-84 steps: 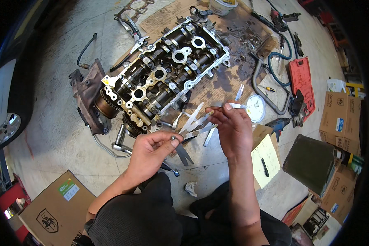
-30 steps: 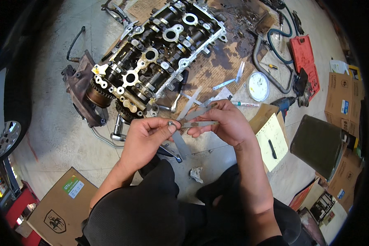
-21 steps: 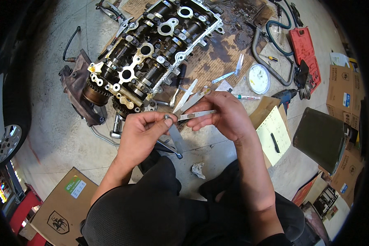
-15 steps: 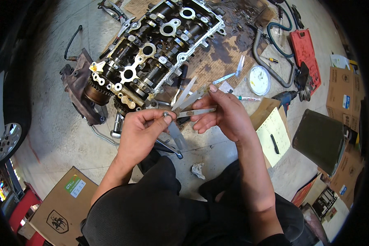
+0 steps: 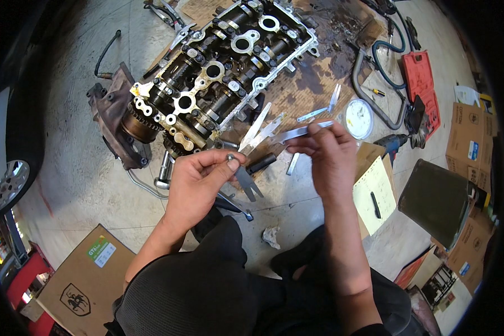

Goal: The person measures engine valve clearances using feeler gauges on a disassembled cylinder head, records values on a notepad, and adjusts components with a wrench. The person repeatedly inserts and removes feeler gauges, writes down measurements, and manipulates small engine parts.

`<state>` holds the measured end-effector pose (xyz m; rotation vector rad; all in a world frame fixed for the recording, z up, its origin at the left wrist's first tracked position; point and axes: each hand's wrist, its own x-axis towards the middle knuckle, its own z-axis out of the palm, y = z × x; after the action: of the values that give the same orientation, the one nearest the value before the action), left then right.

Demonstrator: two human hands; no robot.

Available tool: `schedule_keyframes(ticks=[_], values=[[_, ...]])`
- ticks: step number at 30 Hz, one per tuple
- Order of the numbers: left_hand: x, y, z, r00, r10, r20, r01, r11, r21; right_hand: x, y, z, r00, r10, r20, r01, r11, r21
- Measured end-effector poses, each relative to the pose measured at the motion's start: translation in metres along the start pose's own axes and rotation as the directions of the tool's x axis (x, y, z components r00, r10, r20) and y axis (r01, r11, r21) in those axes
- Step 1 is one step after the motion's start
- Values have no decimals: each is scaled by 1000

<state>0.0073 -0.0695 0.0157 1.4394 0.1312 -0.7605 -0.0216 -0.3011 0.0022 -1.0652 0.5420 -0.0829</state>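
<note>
My left hand (image 5: 199, 182) pinches a fanned feeler gauge set (image 5: 254, 138) at its pivot end. Some of its thin metal blades point up and away; others hang down below the fingers. In my right hand (image 5: 333, 159), a single flat feeler gauge blade (image 5: 297, 133) is gripped between thumb and fingers. Its left end lies close to the fan's blades; whether they touch I cannot tell. Just beyond both hands lies an oily cylinder head (image 5: 221, 75) with its camshafts exposed.
More loose blades (image 5: 312, 115) lie on stained cardboard (image 5: 313, 84), beside a round white tub (image 5: 357, 119). On the right are a yellow notepad (image 5: 372, 193) with a pen, a drill (image 5: 392, 144) and a red case (image 5: 421, 84). A rusty manifold (image 5: 115, 120) sits left of the cylinder head.
My right hand has moved right and slightly down, drawing a blade away from the fan. The blades in my left hand are spread differently. The view has shifted slightly.
</note>
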Motion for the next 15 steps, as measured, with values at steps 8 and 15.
schedule_keyframes(ticks=[8, 15], values=[[-2, -1, 1, 999, 44, 12, -44, 999, -13, 22, -25, -11, 988, -146, -50, 145, 989, -27], [-4, 3, 3, 997, 61, 43, -60, 998, -31, 18, -20, -6, 992, -124, -40, 122, 992, -36]])
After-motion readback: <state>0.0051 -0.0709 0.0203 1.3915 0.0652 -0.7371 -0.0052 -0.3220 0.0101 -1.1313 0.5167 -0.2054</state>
